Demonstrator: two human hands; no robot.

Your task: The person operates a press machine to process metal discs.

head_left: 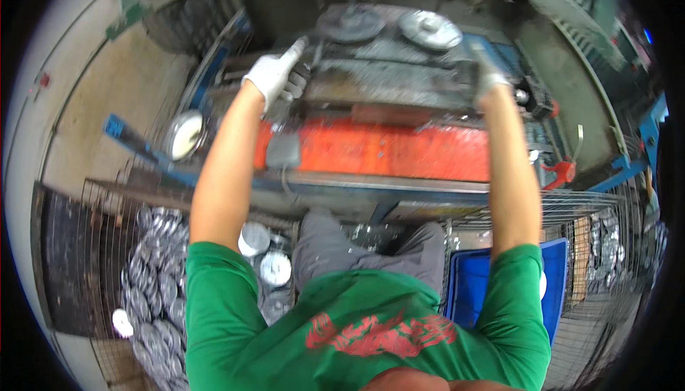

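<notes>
My left hand (275, 78), in a white glove, hovers over the left end of the dark machine bed (385, 77). Its index finger points forward and the fingers stand apart, with nothing held. On the far right side of the bed is my right hand (489, 71), also gloved and smeared by motion, so its fingers cannot be read. Between and beyond the hands lie two round metal parts: a dull grey disc (351, 24) on the left and a brighter disc with a raised centre (430, 30) on the right. Neither hand visibly touches them.
An orange-red board (392, 150) runs along the front, with a grey pad (283, 150) on it. A round pot of pale content (187, 135) stands left. Wire cages hold metal parts (153, 284) at lower left; a blue bin (467, 284) sits at lower right, below a red-handled clamp-like tool (560, 173).
</notes>
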